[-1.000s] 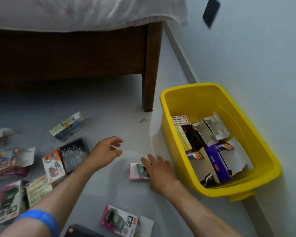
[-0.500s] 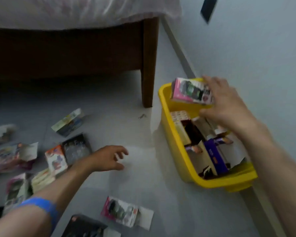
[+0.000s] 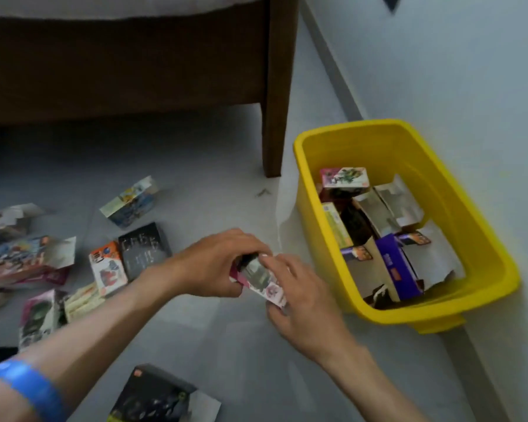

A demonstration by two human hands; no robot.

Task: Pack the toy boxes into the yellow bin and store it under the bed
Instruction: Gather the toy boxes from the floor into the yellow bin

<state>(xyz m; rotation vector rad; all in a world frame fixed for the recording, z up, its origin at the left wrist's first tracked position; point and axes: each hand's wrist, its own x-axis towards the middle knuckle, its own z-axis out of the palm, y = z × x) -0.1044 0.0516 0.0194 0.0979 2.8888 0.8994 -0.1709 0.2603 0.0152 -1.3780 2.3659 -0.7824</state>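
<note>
The yellow bin (image 3: 485, 239) stands on the floor by the wall, right of the bed leg, with several toy boxes inside; a pink box (image 3: 345, 177) lies on top at its far end. Both hands hold one pink toy box (image 3: 259, 280) above the floor, just left of the bin. My left hand (image 3: 217, 263) grips its far end from above. My right hand (image 3: 299, 296) grips its near end, fingers over the top. Several more toy boxes lie on the floor at the left, among them an orange one (image 3: 107, 268) and a black one (image 3: 144, 249).
The wooden bed frame (image 3: 119, 62) fills the top left, its leg (image 3: 276, 95) close to the bin's far corner, with dark space under it. A black box (image 3: 153, 397) lies near the bottom edge. The wall and skirting (image 3: 342, 83) run along the right.
My right hand dropped the earlier pink box into the bin and came back to the floor. Both hands now hold another pink box that had been lying near the bottom of the view.
</note>
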